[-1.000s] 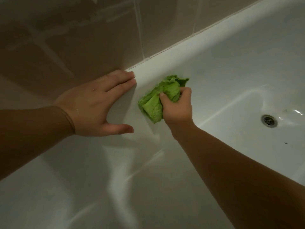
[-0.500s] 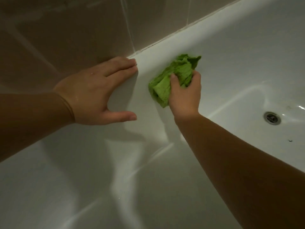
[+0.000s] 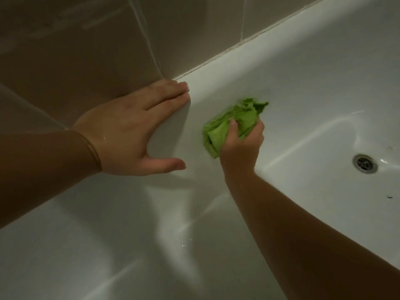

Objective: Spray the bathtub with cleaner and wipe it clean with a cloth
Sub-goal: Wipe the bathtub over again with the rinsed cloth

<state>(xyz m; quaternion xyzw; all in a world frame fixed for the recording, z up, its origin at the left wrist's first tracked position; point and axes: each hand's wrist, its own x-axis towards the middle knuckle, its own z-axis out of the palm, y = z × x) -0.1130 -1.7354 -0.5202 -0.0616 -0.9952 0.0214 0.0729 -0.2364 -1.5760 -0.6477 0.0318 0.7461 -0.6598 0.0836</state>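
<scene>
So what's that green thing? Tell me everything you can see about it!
It is a green cloth, bright like a lettuce leaf, soft and crumpled into a bunch with folds and a ragged edge poking up. The right hand grips it, thumb across the front and fingers curled round it, and presses it against the white inner wall of the bathtub, just below the rim. It looks like textured fabric. Whether it is wet cannot be told.

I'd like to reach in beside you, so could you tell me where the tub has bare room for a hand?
The tub wall between the cloth and the drain is bare, as is the near slope below both forearms. It is crowded at the corner, where the left hand rests on the rim and the right hand grips the cloth.
</scene>
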